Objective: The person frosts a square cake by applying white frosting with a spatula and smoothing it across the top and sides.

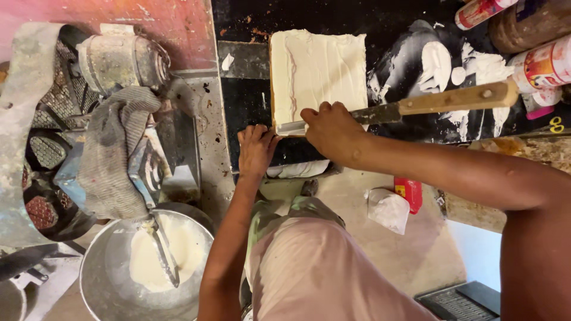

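Head view looks straight down on two bare arms at a dark, smeared counter (pixel 250 107). Right hand (pixel 331 129) is curled shut over the blade of a long knife (pixel 380 113), whose wooden handle (pixel 458 98) sticks out to the right; the blade's far end lies against the near edge of a rectangular cake (pixel 318 71) coated in pale cream. Left hand (pixel 257 148) rests just beside it, fingers bent over the near left corner of the cake's board, pressing rather than gripping. White cream smears (pixel 470 68) streak the counter to the right, near several cans (pixel 544 65). Lower left, a metal bowl (pixel 101 279) holds cream with a whisk (pixel 162 252) in it, below a grey cloth (pixel 113 154) draped over a worn mixer (pixel 122 56).
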